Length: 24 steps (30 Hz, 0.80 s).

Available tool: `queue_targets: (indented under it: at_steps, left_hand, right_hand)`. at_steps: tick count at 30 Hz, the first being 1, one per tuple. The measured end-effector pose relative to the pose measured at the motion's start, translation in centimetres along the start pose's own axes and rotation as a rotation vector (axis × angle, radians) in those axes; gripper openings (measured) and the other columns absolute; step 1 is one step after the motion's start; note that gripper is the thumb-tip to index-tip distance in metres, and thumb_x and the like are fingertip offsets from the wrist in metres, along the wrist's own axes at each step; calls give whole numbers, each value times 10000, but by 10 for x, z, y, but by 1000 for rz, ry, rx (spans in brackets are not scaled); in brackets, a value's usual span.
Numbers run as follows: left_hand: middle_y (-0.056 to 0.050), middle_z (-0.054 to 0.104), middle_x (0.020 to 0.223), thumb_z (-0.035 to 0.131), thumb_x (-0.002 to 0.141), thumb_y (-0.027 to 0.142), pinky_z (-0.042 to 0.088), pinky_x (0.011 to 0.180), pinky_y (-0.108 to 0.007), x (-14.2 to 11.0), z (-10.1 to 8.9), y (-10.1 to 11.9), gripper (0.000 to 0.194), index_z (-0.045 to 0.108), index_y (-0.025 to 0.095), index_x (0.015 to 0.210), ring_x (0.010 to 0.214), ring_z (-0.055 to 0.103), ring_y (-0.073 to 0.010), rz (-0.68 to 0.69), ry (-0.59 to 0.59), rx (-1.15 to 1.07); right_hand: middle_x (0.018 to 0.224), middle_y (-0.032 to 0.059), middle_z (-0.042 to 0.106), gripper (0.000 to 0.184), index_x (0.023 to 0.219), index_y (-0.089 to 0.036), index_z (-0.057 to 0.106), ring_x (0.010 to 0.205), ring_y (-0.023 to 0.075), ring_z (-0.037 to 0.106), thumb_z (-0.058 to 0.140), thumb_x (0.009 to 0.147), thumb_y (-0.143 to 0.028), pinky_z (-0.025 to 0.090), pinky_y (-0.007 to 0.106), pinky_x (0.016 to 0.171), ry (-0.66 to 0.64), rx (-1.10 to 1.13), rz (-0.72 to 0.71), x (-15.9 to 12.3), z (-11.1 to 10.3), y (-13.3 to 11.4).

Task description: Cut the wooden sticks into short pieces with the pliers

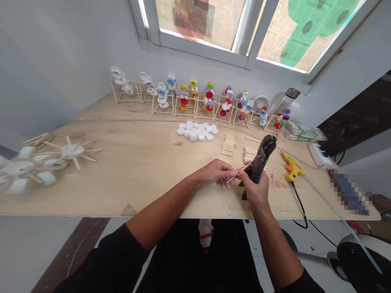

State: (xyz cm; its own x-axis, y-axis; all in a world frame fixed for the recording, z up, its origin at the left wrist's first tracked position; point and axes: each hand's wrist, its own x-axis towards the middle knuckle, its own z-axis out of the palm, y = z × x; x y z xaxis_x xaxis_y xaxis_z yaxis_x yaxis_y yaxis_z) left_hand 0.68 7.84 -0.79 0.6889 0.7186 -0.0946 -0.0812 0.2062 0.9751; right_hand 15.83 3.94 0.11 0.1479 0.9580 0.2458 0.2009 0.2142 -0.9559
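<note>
Left hand (215,173) pinches a wooden craft stick (237,174) at the jaws of pliers (259,158) gripped in the right hand (255,191). A yellow hot glue gun (291,169) lies to its right.

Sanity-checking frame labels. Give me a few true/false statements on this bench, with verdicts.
Right hand holds dark metal pliers: true.
Left hand holds a yellow hot glue gun: false; it pinches a wooden stick, and the glue gun lies on the table.
Loose white bottle caps lie on the plywood table: true.
Every cap on the stick models along the wall is white: false; many are coloured, such as red, blue and yellow.
</note>
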Motion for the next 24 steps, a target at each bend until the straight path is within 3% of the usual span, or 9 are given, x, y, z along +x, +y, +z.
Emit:
queue_targets:
  at_steps: [7,16,24]
  left_hand:
    - [-33,659,669,592,722,461,313,358,-158,-3,2,4,357,619,107,763,390,525,-57,-61,31,20]
    - [-22,641,583,624,695,461,382,430,-168,-2,2,2,366,624,95,696,438,555,-72,-63,19,-8]
    - [-50,668,666,632,674,490,399,449,-170,-1,0,-1,402,623,95,750,483,587,-84,-55,-17,-7]
  right_hand:
    - [696,-19,588,241,895,-167,538,595,128,577,633,704,-280,473,279,626,31,60,9,0,2,0]
    - [722,-6,606,242,914,-164,552,599,128,587,630,714,-274,472,275,628,66,84,21,-3,4,-2]
    - [702,-12,614,262,926,-161,557,586,126,592,641,703,-269,473,258,605,103,87,26,-5,5,-2]
